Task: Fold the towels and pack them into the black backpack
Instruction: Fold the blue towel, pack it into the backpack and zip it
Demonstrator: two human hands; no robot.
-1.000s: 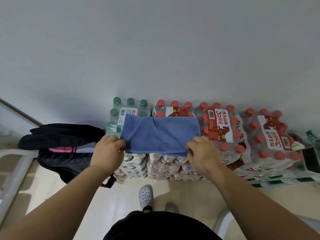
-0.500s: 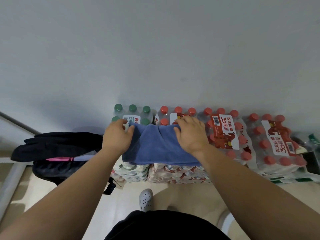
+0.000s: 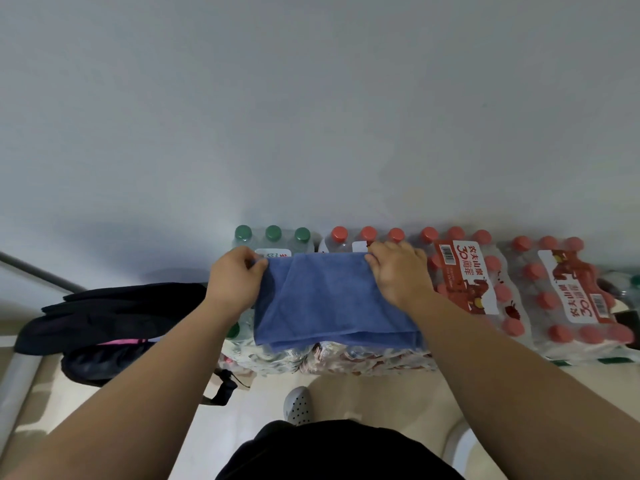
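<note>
- One blue towel [image 3: 325, 299], terry-like, matte, soft nap; lies folded on top of shrink-wrapped bottle packs [image 3: 467, 289] stacked against a plain grey wall [image 3: 311, 116].
- Towel shape: roughly rectangular, doubled over; a diagonal crease runs from the far edge down toward the left; a lower layer shows as a slightly offset strip along the near edge.
- Bottle packs: clear glossy film, round plastic caps in rows; green caps [image 3: 272, 233] on the left pack, red caps on the rest; red-and-white printed labels on the tops.
- Left hand [image 3: 233, 284]: at the towel's far left corner, thumb and fingers closed in a pinch on the cloth edge.
- Right hand [image 3: 398, 275]: at the towel's far right corner, fingers curled down over the far edge, palm lying on the cloth; fingers bent, gripping the edge.
- Towel spans the gap between the two hands; the near edge hangs slightly over the front of the packs, below both wrists.
- Black backpack [image 3: 114, 320]: soft dark fabric, slumped, left of the packs and just beside them; pink trim shows at its opening; a black strap [image 3: 223, 389] trails on the pale floor [image 3: 363, 393].
- Towel and backpack are apart; the left forearm crosses between them.
- One perforated grey shoe [image 3: 298, 405] shows on the floor below the towel.
</note>
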